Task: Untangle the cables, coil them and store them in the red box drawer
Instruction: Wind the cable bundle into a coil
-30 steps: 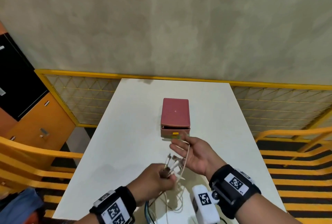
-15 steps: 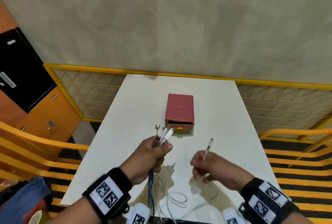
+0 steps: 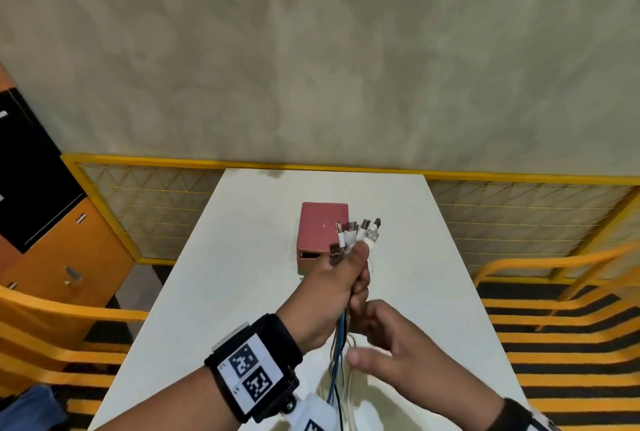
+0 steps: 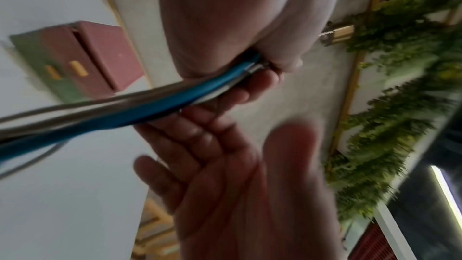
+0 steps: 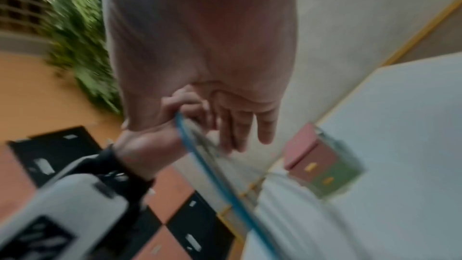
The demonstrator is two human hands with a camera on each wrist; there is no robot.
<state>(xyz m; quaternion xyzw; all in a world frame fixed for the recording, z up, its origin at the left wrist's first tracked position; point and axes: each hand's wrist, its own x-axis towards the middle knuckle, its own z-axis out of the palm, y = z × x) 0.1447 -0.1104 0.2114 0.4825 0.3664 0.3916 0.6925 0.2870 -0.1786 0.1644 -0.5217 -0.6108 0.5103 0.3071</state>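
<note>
Head view: our left hand is fisted round the cables, raised above the table. Plugs fan out of the fist toward 12 o'clock; blue and white strands hang toward 6. Our right hand sits just at 5 o'clock of the left, fingers straight and spread, palm beside the strands, gripping nothing. Red box stands mid-table at 12 o'clock of the hands, partly behind the plugs. Both wrist views are blurred; whether its drawers are shut, we cannot tell.
</note>
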